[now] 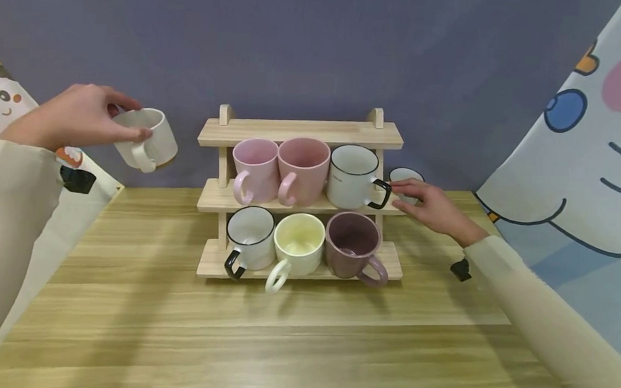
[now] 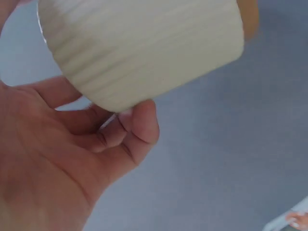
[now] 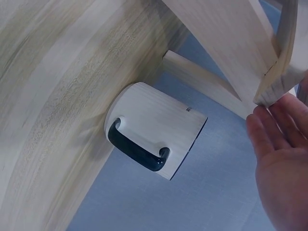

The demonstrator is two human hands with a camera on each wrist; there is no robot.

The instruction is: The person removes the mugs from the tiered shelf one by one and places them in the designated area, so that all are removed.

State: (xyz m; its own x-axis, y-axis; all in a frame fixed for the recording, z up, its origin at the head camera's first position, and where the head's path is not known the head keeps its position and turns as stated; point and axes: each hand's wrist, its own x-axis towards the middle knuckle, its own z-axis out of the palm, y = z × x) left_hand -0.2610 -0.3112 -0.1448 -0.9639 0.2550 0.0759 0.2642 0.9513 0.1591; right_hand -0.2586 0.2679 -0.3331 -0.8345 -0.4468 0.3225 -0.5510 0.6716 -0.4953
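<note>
- White mug (image 1: 166, 148): clamped in left grip (image 1: 86, 115), thumb just above its handle, likely for control; aloft near the desk's (image 1: 279, 352) back left corner.
- Right grip (image 1: 429, 208): holding nothing, fingers extended at the middle shelf's (image 1: 211, 195) right end, perhaps steadying it.
- Rack mugs (image 1: 303, 176): two rows of three, handles outward, presumably for reach.
- Separate black-rimmed mug (image 3: 149, 127): upright, near desk's back edge, beside rack (image 1: 303, 133).
</note>
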